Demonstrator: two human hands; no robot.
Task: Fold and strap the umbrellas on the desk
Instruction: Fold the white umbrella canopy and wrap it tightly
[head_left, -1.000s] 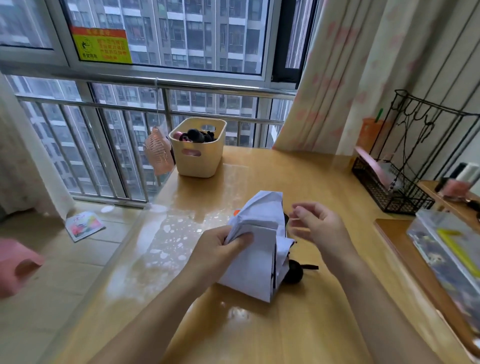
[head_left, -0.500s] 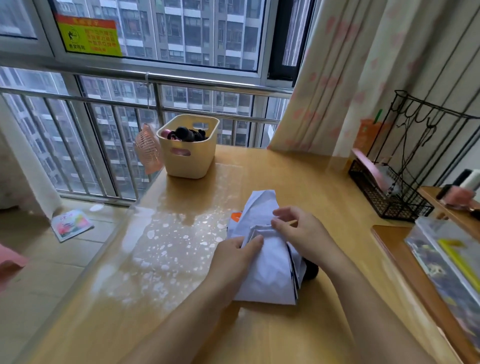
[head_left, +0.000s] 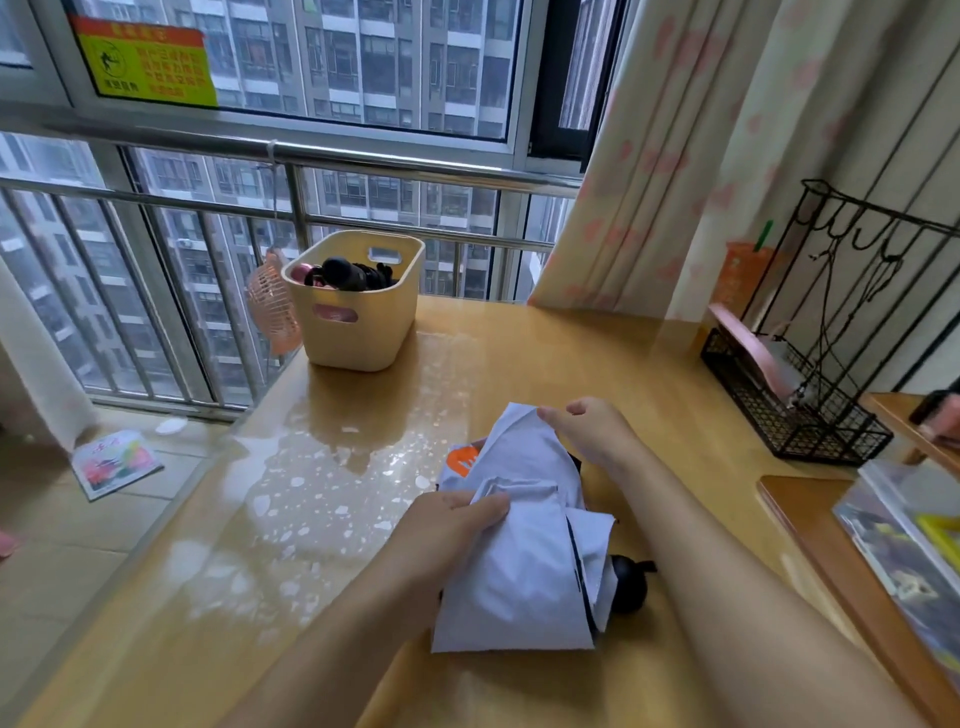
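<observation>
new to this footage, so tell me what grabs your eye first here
The white umbrella, half folded, lies in the middle of the desk: the left hand grips its bundled fabric while the right hand pinches the far edge. Behind it a cream basket of dark items stands by the window, and a black wire rack sits at the desk's right.

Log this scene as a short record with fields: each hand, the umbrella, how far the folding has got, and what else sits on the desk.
Left hand: grips the bunched canopy near its middle
Right hand: pinches the canopy's far tip
Umbrella: pale, collapsed, lying on the desk, black handle toward the person
Fold state: panels loose, not wrapped tight; no fastened strap visible
Also on desk: cream basket holding dark items; black wire rack
</observation>
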